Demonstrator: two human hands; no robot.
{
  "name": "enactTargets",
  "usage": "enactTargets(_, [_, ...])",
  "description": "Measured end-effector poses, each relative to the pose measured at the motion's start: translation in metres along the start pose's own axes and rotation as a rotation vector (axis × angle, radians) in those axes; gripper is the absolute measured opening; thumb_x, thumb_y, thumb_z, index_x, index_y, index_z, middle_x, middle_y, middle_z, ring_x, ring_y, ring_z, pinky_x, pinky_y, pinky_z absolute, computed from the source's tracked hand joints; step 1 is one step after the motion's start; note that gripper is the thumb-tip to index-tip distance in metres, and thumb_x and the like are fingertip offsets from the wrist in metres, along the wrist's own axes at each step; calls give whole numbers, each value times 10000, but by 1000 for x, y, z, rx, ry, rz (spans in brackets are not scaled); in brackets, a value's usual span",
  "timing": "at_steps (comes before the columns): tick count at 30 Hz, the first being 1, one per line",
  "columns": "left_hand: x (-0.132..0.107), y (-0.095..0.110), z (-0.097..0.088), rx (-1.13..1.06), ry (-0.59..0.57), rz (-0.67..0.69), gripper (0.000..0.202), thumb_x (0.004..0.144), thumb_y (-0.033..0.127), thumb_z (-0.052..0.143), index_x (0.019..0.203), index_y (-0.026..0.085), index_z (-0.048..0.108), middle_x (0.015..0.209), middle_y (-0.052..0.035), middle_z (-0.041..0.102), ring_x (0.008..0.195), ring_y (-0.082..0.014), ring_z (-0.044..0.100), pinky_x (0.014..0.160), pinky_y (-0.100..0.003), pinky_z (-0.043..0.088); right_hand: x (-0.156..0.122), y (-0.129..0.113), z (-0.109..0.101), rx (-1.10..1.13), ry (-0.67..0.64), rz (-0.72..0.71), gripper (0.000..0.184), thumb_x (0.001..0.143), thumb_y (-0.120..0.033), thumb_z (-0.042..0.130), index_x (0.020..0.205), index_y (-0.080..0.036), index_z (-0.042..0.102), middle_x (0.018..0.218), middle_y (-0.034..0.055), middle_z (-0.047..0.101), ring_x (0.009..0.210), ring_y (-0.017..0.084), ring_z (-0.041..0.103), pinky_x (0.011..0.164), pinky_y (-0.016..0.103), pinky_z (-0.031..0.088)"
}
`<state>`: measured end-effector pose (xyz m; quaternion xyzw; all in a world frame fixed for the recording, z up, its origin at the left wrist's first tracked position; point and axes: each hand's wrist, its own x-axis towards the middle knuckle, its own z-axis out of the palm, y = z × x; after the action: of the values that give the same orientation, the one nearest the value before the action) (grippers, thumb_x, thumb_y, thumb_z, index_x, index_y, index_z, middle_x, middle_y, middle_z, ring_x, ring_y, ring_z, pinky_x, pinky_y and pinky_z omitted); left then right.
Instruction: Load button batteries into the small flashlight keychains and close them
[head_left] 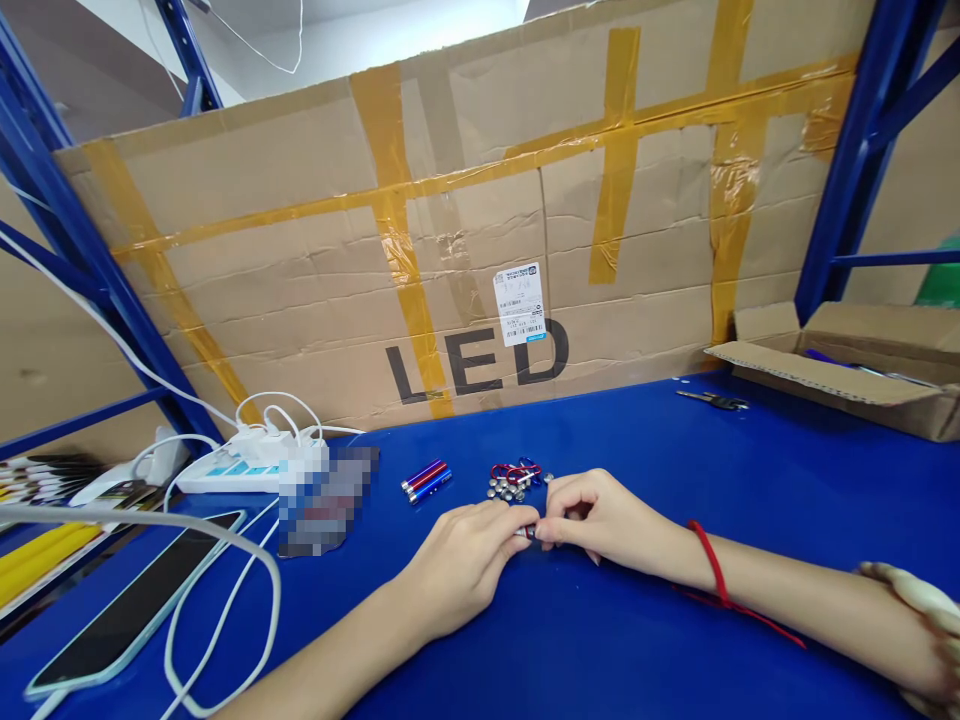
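My left hand (469, 560) is closed, pinching a small silver piece with a bit of red (526, 531) between thumb and forefinger; most of it is hidden. At the far end of that piece, my right hand (596, 515) is closed too, its thumb and fingertips pressed together. What those fingertips hold does not show. Just beyond my hands lies a heap of small silver button cells (504, 491), with red and blue carabiner clips (516, 470) on and behind it. Left of the heap, several slim metallic tubes (427, 482), blue and red, like mini flashlights, lie side by side.
A tall taped cardboard sheet (480, 230) stands behind the blue tabletop (615, 640). At left are a white power strip (240, 470), loose white cables and a phone (142, 600). Keys (712, 400) and an open cardboard box (847, 370) are at the back right.
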<state>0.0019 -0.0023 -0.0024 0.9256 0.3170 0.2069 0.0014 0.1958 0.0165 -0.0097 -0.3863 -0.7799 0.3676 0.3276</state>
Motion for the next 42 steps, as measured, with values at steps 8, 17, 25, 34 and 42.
enactTargets(8, [0,1,-1,-17,-8,0,241,913,230,320,1046,206,519,949,-16,651,853,-139,598,766,-248,466,-1,1,0,-9,-9,-9,382,707,-508,608,596,-145,659,643,0,580,393,44,461,367,177,351])
enactTargets(17, [0,2,-2,-48,-30,-14,245,912,227,319,1047,206,522,960,-16,647,860,-140,597,767,-249,463,-1,2,0,-4,-12,-2,386,722,-496,594,597,-137,659,643,4,581,384,39,453,356,173,344])
enactTargets(25, [0,1,-2,-57,-46,-22,248,914,227,314,1054,207,517,972,-16,644,866,-143,595,774,-255,460,0,2,0,17,-23,18,391,686,-507,628,599,-128,668,641,2,561,374,35,445,354,178,339])
enactTargets(34, [0,0,-2,-19,-35,6,238,912,220,320,1047,203,514,936,-15,648,828,-144,593,742,-252,460,0,2,-2,-63,-44,0,389,740,-504,575,627,-148,684,648,1,589,404,40,459,409,182,357])
enactTargets(42, [0,0,-1,-37,-14,8,229,912,223,324,1045,204,509,951,-8,646,840,-139,593,746,-244,460,-1,2,-2,-104,-71,-12,388,786,-491,530,659,-168,705,639,-3,594,437,46,475,440,179,357])
